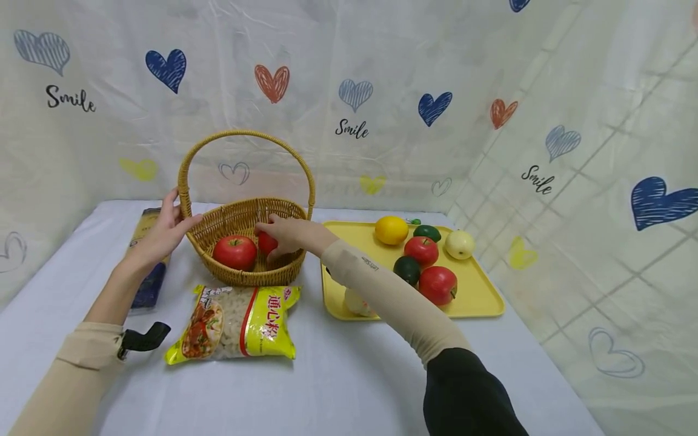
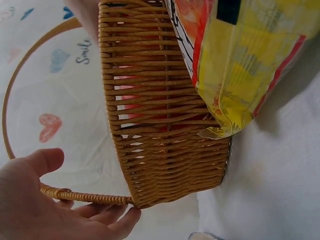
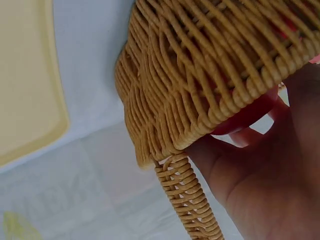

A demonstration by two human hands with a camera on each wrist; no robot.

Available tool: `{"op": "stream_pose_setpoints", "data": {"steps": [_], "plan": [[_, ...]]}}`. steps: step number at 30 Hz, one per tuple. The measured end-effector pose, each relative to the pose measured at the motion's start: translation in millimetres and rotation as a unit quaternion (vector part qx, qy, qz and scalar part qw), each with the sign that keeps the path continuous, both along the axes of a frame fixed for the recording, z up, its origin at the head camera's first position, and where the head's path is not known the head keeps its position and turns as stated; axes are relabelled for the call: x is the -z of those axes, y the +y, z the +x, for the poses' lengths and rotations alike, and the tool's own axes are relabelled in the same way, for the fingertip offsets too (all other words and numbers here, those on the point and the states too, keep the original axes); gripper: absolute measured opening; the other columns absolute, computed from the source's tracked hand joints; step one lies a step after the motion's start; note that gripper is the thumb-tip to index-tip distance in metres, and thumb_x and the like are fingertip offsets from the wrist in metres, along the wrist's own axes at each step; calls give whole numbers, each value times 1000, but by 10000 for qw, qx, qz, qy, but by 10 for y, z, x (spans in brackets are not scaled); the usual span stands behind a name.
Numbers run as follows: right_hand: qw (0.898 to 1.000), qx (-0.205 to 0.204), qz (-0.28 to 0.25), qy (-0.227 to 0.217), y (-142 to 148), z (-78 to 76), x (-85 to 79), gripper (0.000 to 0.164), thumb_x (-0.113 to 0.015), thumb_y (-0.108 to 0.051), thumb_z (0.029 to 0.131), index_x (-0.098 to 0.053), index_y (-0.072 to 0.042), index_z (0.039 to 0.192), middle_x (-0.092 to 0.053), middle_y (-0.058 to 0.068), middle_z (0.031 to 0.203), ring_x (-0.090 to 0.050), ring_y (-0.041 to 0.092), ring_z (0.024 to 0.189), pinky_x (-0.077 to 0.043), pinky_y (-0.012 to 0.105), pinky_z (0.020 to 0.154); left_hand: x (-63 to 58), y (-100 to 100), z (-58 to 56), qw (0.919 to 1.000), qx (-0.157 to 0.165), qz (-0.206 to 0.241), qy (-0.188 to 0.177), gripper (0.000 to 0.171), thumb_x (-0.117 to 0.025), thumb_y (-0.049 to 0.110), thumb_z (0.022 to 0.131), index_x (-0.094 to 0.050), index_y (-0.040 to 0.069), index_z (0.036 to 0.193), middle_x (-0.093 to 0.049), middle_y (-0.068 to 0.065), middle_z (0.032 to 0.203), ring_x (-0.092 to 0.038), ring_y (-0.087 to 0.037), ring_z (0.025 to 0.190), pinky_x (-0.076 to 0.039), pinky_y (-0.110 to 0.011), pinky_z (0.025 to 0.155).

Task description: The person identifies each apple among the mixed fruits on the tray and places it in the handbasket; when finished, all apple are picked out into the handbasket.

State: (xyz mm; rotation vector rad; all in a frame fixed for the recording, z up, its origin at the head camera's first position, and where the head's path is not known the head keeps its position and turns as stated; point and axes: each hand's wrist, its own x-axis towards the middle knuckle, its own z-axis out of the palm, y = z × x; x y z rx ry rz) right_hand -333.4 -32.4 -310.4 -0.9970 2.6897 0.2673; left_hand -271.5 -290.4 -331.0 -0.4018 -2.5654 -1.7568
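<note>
As two apples (image 1: 235, 252) lie inside the basket (image 1: 253, 278), the right hand (image 1: 292, 235) curls round one; the loosely spread left hand (image 1: 160, 235) touches the handle (image 1: 245, 132).

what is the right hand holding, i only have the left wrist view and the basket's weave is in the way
Observer: In the head view, the right hand grips a red fruit inside the wicker basket.
Operator: is that the only fruit in there
Observer: No, the head view also shows a red apple, to the left of that hand in the picture.
Operator: and what is on the other side, past the right hand's end of it
Observer: A yellow tray lies on the white tablecloth, to the right of the wicker basket in the head view.
</note>
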Motion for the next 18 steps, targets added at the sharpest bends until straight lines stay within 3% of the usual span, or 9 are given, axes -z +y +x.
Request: {"op": "stream_pose_setpoints", "data": {"steps": [13, 18], "plan": [[9960, 740, -21, -498, -135, -174, -29, 84, -65, -52, 82, -15, -41, 148, -4, -2, 161, -29, 21, 143, -31, 46, 113, 44, -5, 5, 9999, -45, -95, -110, 88, -42, 41, 98, 32, 28, 143, -12, -30, 153, -15, -43, 141, -9, -63, 113], [9948, 938, 99, -387, -123, -271, -53, 85, -62, -56, 82, -10, -43, 149, -5, -5, 160, -32, 19, 140, -35, 48, 109, 15, -11, 5, 10000, -58, -50, -8, 87, -42, 41, 98, 31, 28, 143, -14, -31, 152, -18, -43, 140, -9, -62, 113]]}}
